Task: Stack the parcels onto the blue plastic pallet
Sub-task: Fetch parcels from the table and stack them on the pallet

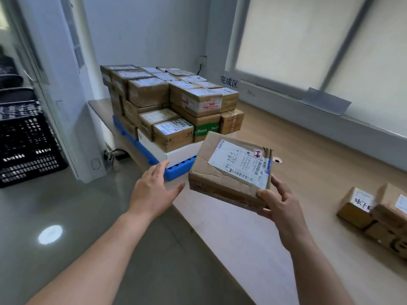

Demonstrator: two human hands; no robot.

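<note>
Gripping at one corner only is judged the main risk: the parcel is held by the right hand alone, its fingers clamped on the near right corner. The left hand is spread open just left of the parcel and is not touching it. With the weight carried well off the grip, the parcel could pivot or slip unless the left side is supported.

The parcel is held tilted in the air above the table, just near of the blue plastic pallet. The stacked parcels on the pallet already stand several layers high, with uneven tops. If the parcel is set down across a step or left overhanging the white flat box, it could rock or slide. The pallet lies near the table's left edge, so a nudged box could be sent to the floor.

The parcel is seen as a flat brown cardboard box, creased and dented, taped over, with a wrinkled white shipping label bearing barcodes, handwriting and a red stamp.
</note>
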